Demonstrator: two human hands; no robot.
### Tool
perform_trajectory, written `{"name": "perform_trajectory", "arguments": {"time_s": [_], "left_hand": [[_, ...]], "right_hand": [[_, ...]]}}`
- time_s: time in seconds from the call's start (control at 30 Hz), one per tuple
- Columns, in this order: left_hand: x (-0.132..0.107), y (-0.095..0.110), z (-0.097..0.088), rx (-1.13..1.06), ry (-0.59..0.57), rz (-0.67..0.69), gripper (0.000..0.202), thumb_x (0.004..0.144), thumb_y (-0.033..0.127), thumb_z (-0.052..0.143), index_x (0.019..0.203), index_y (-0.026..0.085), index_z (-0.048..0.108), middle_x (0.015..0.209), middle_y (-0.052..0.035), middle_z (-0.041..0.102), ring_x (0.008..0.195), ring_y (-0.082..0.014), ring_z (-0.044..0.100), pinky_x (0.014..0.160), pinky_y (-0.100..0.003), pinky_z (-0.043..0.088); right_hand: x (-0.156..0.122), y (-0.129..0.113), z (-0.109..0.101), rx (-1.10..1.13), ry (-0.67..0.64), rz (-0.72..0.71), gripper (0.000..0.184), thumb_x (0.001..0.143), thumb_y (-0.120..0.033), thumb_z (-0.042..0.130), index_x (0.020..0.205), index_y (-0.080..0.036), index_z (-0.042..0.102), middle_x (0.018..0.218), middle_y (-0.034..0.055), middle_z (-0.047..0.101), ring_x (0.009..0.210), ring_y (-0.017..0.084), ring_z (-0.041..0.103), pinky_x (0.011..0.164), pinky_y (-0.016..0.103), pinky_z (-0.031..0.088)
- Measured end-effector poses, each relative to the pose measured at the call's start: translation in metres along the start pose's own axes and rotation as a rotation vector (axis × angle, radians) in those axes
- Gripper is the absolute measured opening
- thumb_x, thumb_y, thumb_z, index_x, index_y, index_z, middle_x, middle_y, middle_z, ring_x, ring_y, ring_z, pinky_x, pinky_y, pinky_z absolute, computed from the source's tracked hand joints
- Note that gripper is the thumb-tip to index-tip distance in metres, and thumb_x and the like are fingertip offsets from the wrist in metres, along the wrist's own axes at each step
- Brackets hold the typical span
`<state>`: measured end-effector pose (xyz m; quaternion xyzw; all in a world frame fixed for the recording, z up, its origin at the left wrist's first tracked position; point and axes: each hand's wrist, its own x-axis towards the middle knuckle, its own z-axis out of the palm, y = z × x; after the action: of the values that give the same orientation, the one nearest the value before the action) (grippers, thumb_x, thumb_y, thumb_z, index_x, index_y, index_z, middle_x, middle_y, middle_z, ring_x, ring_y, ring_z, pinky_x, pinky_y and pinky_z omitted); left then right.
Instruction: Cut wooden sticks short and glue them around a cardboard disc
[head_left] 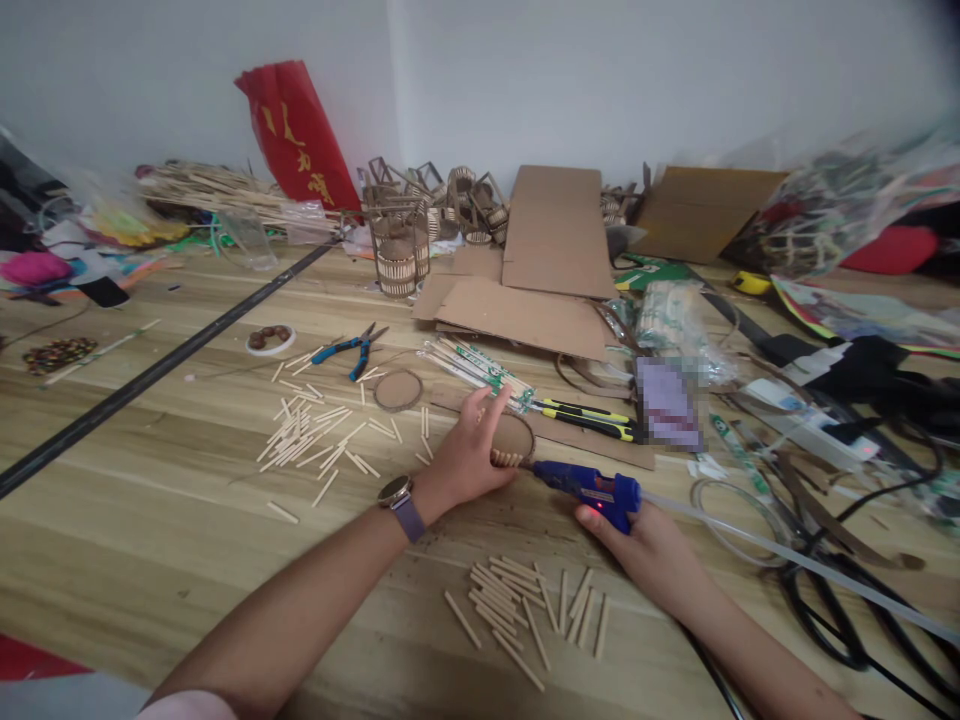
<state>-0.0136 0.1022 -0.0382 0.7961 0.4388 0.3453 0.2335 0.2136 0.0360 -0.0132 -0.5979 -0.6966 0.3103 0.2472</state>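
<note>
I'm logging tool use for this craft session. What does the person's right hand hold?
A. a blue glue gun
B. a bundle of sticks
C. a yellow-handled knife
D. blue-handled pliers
A: the right hand grips a blue glue gun, its nozzle pointing at the small round stick-lined piece that the left hand steadies.

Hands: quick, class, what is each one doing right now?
Left hand: open, resting on the ring.
Right hand: closed on the glue gun.

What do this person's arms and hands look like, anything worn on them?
Both forearms are bare. The left hand has a wristwatch with a round dark face and a purple strap. A pale pink sleeve edge shows near the elbow. The right hand wears nothing visible.
</note>
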Motion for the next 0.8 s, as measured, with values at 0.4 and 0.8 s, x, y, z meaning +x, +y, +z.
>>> {"name": "perform_trajectory", "arguments": {"time_s": [0.4, 0.8], "left_hand": [[-0.0001, -0.0002, 0.0008, -0.049, 0.009, 0.001, 0.105, 0.062, 0.014, 0.075, 0.147, 0.026, 0.015, 0.145, -0.0147, 0.02, 0.139, -0.0333, 0.024, 0.113, -0.05, 0.029], [0.0004, 0.0008, -0.0004, 0.002, -0.001, -0.015, 0.104, 0.062, 0.017, 0.075, 0.147, 0.022, 0.016, 0.144, -0.0161, 0.022, 0.137, -0.0329, 0.028, 0.112, -0.047, 0.033]], "right_hand": [[-0.0009, 0.004, 0.0018, 0.003, 0.009, -0.002, 0.043, 0.078, -0.053, 0.054, 0.1, -0.022, 0.074, 0.102, 0.0076, 0.076, 0.095, 0.032, 0.069, 0.084, 0.043, 0.054], [-0.0014, 0.0004, 0.0019, -0.052, 0.012, 0.02, 0.048, 0.079, -0.053, 0.048, 0.101, -0.018, 0.073, 0.099, 0.0098, 0.076, 0.093, 0.032, 0.07, 0.082, 0.043, 0.055]]}}
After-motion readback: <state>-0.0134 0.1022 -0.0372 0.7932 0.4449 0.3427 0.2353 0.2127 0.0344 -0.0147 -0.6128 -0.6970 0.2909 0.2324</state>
